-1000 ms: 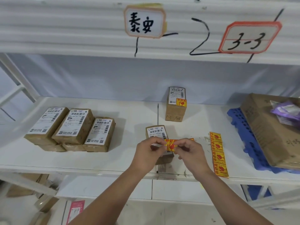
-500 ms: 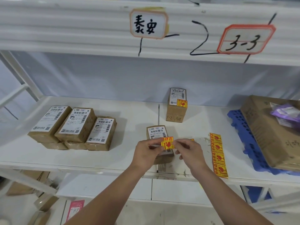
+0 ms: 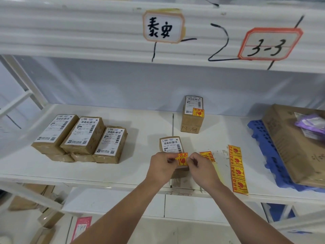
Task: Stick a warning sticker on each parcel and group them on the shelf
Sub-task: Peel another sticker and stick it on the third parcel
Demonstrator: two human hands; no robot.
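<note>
Left hand [image 3: 162, 167] and right hand [image 3: 202, 167] each have the grip pinching 1 square yellow-and-red paper warning sticker [image 3: 182, 159] over the 6 o'clock end of the small brown cardboard parcel [image 3: 171, 144] on the white shelf [image 3: 139, 170], long axis 12-to-6, both hands equally near.

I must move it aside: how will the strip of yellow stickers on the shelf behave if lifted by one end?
The strip of stickers is probably floppy: thin paper, four in a row, lying flat on the shelf. Lifted by one end, it would likely bend and hang. It seems very light, so a light touch might shift it.
</note>
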